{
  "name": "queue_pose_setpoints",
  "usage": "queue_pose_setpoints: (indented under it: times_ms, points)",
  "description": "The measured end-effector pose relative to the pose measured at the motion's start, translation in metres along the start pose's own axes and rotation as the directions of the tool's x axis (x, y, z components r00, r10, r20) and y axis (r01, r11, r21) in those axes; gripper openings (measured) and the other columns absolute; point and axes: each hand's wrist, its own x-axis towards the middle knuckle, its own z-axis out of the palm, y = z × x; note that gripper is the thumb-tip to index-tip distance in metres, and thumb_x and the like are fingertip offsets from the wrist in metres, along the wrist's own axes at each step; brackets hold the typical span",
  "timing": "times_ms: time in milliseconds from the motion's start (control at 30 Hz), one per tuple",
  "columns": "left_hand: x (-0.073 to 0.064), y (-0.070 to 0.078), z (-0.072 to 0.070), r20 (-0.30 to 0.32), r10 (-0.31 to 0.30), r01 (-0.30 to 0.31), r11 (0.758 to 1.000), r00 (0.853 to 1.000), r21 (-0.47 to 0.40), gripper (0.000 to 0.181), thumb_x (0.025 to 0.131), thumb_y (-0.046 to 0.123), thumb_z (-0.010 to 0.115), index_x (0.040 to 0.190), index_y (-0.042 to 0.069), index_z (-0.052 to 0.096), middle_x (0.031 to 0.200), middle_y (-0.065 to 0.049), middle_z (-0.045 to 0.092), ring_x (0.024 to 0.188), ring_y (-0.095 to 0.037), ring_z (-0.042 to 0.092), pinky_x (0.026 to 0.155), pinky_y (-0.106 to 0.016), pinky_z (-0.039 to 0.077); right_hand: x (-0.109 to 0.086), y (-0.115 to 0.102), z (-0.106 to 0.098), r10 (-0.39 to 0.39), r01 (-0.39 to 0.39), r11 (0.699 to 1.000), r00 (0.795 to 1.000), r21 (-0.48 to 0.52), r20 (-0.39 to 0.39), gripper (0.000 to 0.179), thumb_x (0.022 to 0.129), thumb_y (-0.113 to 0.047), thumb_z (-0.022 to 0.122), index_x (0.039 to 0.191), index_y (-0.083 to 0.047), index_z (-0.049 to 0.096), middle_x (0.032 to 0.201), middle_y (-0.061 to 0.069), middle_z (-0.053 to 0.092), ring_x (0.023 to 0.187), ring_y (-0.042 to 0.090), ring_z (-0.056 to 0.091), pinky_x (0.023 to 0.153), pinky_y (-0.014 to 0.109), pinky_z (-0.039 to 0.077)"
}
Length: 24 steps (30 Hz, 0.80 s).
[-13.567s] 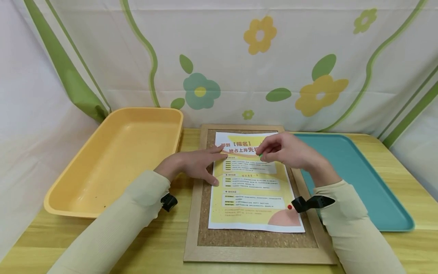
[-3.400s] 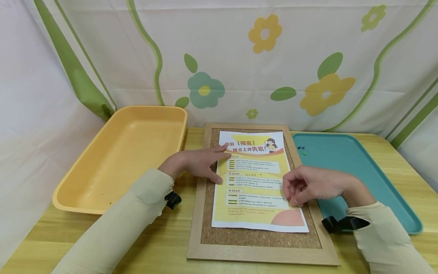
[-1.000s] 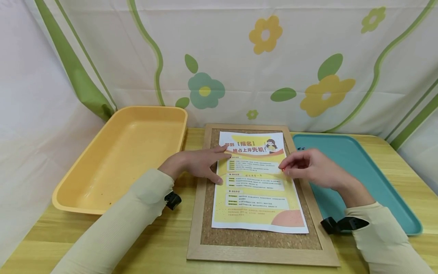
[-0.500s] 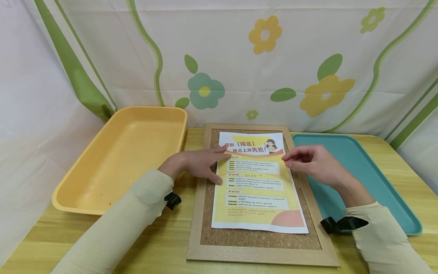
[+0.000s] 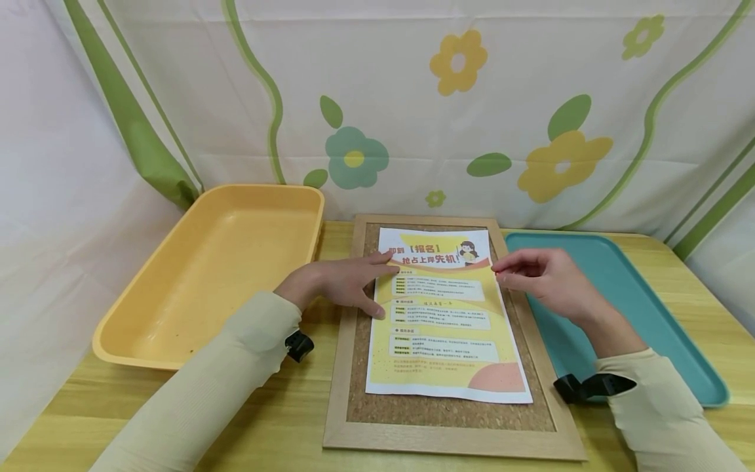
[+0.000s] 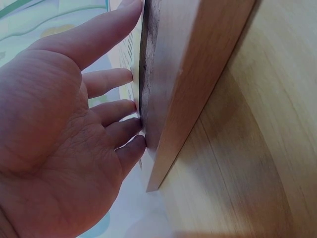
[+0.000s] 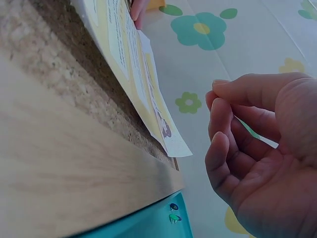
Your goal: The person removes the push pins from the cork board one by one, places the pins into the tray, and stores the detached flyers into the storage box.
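A printed paper sheet [image 5: 442, 314] lies on a cork board [image 5: 448, 414] with a wooden frame. My left hand [image 5: 339, 280] rests with spread, straight fingers on the sheet's left edge; the left wrist view shows its fingertips touching the paper beside the frame. Just off the sheet's upper right edge, my right hand [image 5: 545, 282] pinches a small red push pin [image 5: 495, 273] between thumb and index finger, mostly covered by the fingertips. In the right wrist view the fingers hide that pin. A green push pin [image 7: 174, 218] and a dark blue push pin [image 7: 173, 206] lie in the teal tray.
The teal tray [image 5: 637, 314] sits right of the board, partly behind my right hand. On the left stands a deep yellow tray [image 5: 206, 282] with a few dark specks inside. A flowered curtain [image 5: 401, 98] hangs behind the wooden table [image 5: 283, 419].
The red pin, earlier stuck in the sheet's lower right corner, is now in my right hand, which has moved up and slightly right. The green pin went from that hand to the tray.
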Motion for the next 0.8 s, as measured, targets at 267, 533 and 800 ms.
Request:
queue_pose_setpoints:
  times_ms: [267, 533, 800]
  points:
    - [-0.001, 0.001, -0.001, 0.002, 0.001, -0.001, 1.0, 1.0, 0.009, 0.094, 0.098, 0.039, 0.076, 0.172, 0.019, 0.021, 0.181, -0.001, -0.006, 0.169, -0.025, -0.002, 0.136, -0.05, 0.013, 0.0, 0.003, -0.004, 0.06, -0.06, 0.998, 0.997, -0.004, -0.039, 0.034, 0.1, -0.027, 0.076, 0.126, -0.006, 0.075, 0.105, -0.004, 0.079, 0.087, 0.008, 0.066, 0.073, 0.027, 0.055]
    - [-0.002, 0.001, -0.001, 0.005, 0.008, -0.008, 1.0, 1.0, 0.018, 0.093, 0.099, 0.039, 0.075, 0.172, 0.017, 0.02, 0.181, -0.004, -0.006, 0.169, -0.027, -0.002, 0.136, -0.05, 0.013, 0.002, 0.01, -0.007, 0.058, -0.056, 0.998, 0.994, 0.026, -0.097, 0.039, 0.1, -0.03, 0.077, 0.128, -0.003, 0.074, 0.101, -0.018, 0.077, 0.087, 0.007, 0.068, 0.073, 0.029, 0.056]
    - [-0.002, -0.001, -0.002, 0.011, 0.028, -0.028, 0.998, 1.0, 0.048, 0.094, 0.1, 0.04, 0.074, 0.172, 0.015, 0.019, 0.181, -0.005, -0.007, 0.169, -0.028, -0.003, 0.136, -0.051, 0.012, 0.002, 0.019, -0.012, 0.067, -0.059, 0.996, 0.986, 0.062, -0.15, 0.041, 0.1, -0.033, 0.076, 0.128, -0.003, 0.074, 0.098, -0.02, 0.075, 0.084, 0.008, 0.064, 0.072, 0.028, 0.056]
